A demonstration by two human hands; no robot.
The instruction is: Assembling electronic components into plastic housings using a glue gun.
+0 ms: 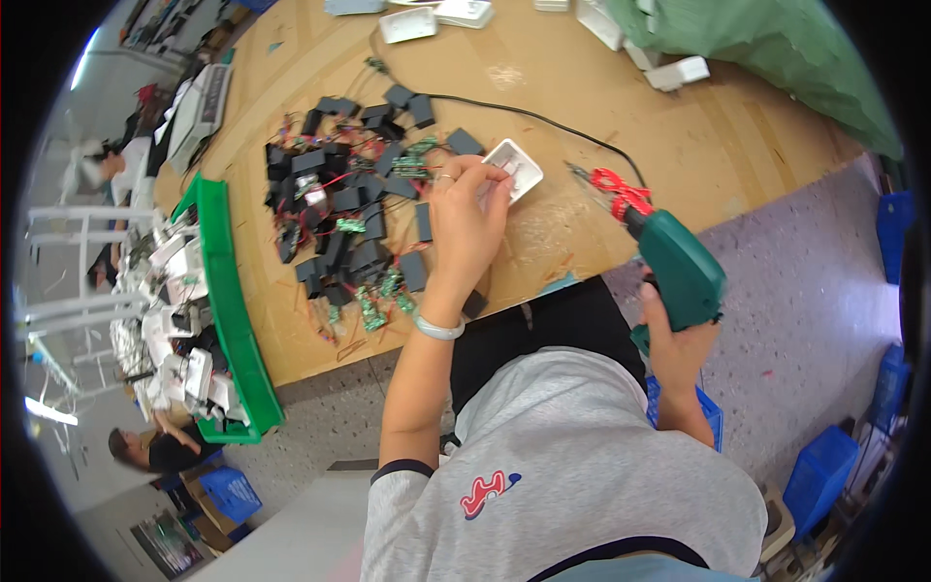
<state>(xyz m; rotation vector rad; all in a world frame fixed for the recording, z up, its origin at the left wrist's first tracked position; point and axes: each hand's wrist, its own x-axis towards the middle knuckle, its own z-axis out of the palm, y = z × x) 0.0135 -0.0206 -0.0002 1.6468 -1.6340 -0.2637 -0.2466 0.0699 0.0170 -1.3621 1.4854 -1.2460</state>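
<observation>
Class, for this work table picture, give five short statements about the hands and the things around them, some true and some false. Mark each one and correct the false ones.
1. The right hand grips a green tool. True.
2. The left hand hangs at the person's side, away from everything. False: its fingertips are at a white case over the table.
3. A bracelet is on the left wrist. True.
4. The green bin is to the right of the black boxes. False: it is to their left.
5. A black cord runs across part of the table. True.
</observation>
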